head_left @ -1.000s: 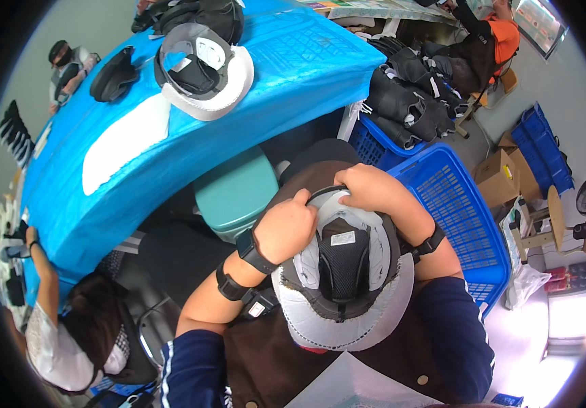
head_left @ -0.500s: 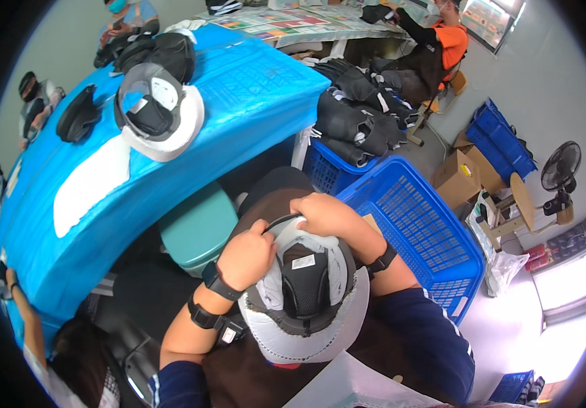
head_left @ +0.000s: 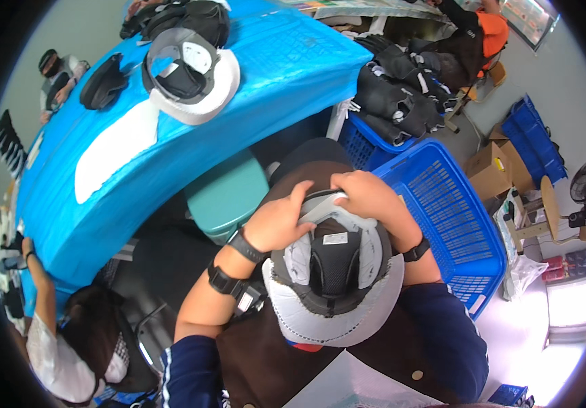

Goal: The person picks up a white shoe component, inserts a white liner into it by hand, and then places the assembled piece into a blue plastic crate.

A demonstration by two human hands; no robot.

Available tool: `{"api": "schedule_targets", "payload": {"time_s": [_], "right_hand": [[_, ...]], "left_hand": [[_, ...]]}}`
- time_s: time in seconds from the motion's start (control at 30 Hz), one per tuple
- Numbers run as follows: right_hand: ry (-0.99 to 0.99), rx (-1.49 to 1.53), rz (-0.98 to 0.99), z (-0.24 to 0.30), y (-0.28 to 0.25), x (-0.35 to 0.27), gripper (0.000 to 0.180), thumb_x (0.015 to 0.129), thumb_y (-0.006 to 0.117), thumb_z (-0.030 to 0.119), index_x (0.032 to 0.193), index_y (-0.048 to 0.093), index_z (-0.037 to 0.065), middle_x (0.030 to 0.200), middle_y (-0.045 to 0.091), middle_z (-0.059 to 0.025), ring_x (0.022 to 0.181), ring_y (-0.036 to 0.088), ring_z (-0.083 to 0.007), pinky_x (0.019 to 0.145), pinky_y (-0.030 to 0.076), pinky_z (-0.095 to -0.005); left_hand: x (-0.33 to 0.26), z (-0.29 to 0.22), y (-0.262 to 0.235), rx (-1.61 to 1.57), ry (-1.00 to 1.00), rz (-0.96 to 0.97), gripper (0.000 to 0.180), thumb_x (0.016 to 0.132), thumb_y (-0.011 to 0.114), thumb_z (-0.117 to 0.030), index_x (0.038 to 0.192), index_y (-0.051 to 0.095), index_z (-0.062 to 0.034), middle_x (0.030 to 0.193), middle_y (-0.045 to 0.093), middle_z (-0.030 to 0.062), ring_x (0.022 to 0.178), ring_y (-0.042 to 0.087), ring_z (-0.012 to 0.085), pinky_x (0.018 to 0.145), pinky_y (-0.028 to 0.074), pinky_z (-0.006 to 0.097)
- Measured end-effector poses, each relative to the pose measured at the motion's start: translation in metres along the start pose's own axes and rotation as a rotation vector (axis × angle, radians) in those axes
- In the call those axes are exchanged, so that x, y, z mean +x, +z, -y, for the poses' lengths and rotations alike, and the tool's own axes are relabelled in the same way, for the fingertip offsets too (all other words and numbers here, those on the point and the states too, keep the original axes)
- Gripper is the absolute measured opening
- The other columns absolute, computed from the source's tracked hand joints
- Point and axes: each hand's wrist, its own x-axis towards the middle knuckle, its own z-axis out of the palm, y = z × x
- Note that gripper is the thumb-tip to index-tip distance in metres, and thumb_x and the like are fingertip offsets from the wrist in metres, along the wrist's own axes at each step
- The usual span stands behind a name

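Observation:
A padded helmet liner (head_left: 334,268) sits in my lap, hollow side up. It has a black mesh centre with a white label, light grey side pads and a broad white padded edge facing me. My left hand (head_left: 276,223) grips its far left rim, thumb over the inside and fingers around the outside. On the far right rim, my right hand (head_left: 367,197) is closed with its thumb on a pale strip along the edge. Both hands hide parts of the rim. A similar liner (head_left: 225,85) lies on the blue-covered table (head_left: 272,61).
A blue plastic basket (head_left: 453,224) stands at my right, with black padded pieces (head_left: 402,102) heaped behind it. The teal-lidded bin (head_left: 228,190) is beyond my left hand. A white panel (head_left: 116,153) lies on the table. Other people sit around, one close at lower left (head_left: 58,360).
The view has shifted, so the surroundings sit farther right and higher. My left hand has gone from a pinch at the far rim to thumb inside the liner, index finger stretched along the edge.

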Motion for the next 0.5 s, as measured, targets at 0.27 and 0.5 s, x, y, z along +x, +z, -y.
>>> {"api": "schedule_targets", "payload": {"time_s": [0.27,0.5], "right_hand": [[0.047,0.058,0.055,-0.004,0.0,-0.001,0.015,0.066,0.061,0.01,0.076,0.054,0.002,0.074,0.058,-0.0171,0.073,0.056,-0.0347,0.063,0.044,-0.0414],[0.047,0.114,0.051,-0.01,0.005,0.0,0.015,0.065,0.063,0.01,0.076,0.055,0.003,0.071,0.058,-0.0169,0.071,0.056,-0.0353,0.06,0.044,-0.04]], "left_hand": [[0.029,-0.001,-0.007,0.082,-0.064,0.251,0.042,0.068,0.065,-0.035,0.082,0.055,0.0039,0.074,0.058,0.0226,0.073,0.057,0.0368,0.065,0.045,0.042],[0.023,0.024,0.005,-0.078,0.041,0.2,0.036,0.074,0.063,-0.031,0.089,0.056,0.0008,0.076,0.059,0.0182,0.07,0.057,0.0324,0.062,0.045,0.036]]}}
